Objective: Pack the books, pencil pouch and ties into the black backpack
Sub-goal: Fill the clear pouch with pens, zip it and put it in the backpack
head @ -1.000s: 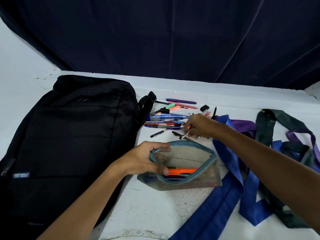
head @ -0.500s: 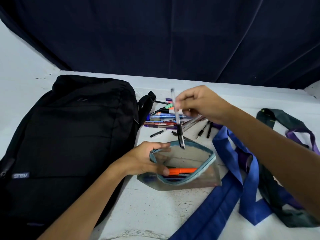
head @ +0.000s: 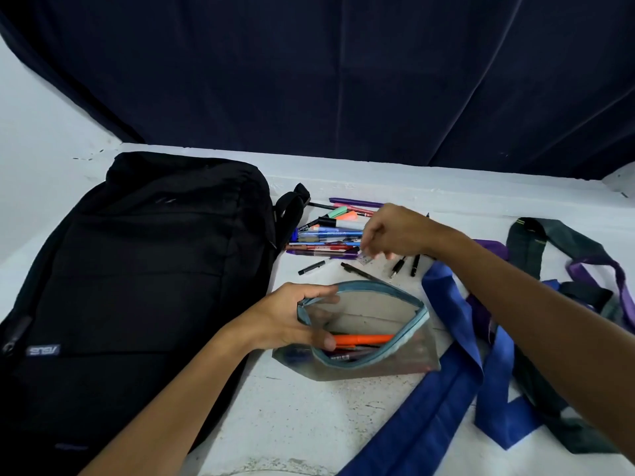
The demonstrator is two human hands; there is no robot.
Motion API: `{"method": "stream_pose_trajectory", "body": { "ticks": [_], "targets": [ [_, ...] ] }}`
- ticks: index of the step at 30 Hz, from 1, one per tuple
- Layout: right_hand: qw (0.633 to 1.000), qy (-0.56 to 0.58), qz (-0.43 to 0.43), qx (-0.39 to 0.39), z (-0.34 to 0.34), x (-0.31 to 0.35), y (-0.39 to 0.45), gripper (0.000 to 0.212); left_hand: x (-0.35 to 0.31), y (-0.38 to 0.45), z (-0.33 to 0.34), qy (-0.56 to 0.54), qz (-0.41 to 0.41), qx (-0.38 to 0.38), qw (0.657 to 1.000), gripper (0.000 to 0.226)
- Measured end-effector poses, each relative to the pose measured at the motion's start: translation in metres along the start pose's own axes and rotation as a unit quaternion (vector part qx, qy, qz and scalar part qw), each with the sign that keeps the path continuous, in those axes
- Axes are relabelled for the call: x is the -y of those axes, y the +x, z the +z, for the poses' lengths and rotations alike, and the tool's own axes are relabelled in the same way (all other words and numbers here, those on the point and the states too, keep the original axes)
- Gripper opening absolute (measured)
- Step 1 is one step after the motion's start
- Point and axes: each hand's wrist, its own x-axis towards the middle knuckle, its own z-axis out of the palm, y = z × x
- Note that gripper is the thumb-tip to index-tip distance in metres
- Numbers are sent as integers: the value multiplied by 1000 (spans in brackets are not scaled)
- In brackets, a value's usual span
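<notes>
The black backpack (head: 144, 269) lies flat and zipped on the left of the white surface. My left hand (head: 288, 321) grips the rim of the clear, teal-edged pencil pouch (head: 378, 367) and holds its mouth wide; an orange pen (head: 364, 339) and other pens lie inside. My right hand (head: 395, 231) hovers over the loose pens (head: 326, 238) behind the pouch, fingers hanging down and holding nothing, their tips at a clear ruler (head: 366, 260). A blue tie (head: 446, 389), a dark green tie (head: 529, 242) and a purple tie (head: 598, 266) sprawl on the right. No books are in view.
Three short black pens (head: 398, 267) and a black cap (head: 311, 267) lie apart from the pile, between it and the pouch. A dark curtain (head: 343, 80) hangs behind the surface. A white wall (head: 41, 149) rises at the left.
My right hand carried a pen from the pile over the pouch's mouth. It is now back above the pile, without the pen. My left hand has kept the pouch open throughout.
</notes>
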Motion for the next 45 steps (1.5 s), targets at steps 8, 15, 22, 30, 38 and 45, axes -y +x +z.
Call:
{"method": "stream_pose_trajectory", "body": {
  "ticks": [8,15,22,30,38,45],
  "targets": [
    [996,-21,85,21,38,-53,19,4,1,2,-1,21,2,-1,1000,129],
    [995,-36,92,36,43,-52,25,8,4,3,-1,20,-3,-2,1000,127],
    [994,52,83,39,27,-37,12,15,3,3,0,17,2,0,1000,125],
    [944,329,8,-8,8,1,-16,7,4,4,0,18,8,-7,1000,127],
    [985,-14,-40,167,17,22,-36,5,0,2,3,-41,33,16,999,87],
    [994,-29,-36,99,7,20,-18,9,0,2,4,-55,29,11,998,82]
  ]
}}
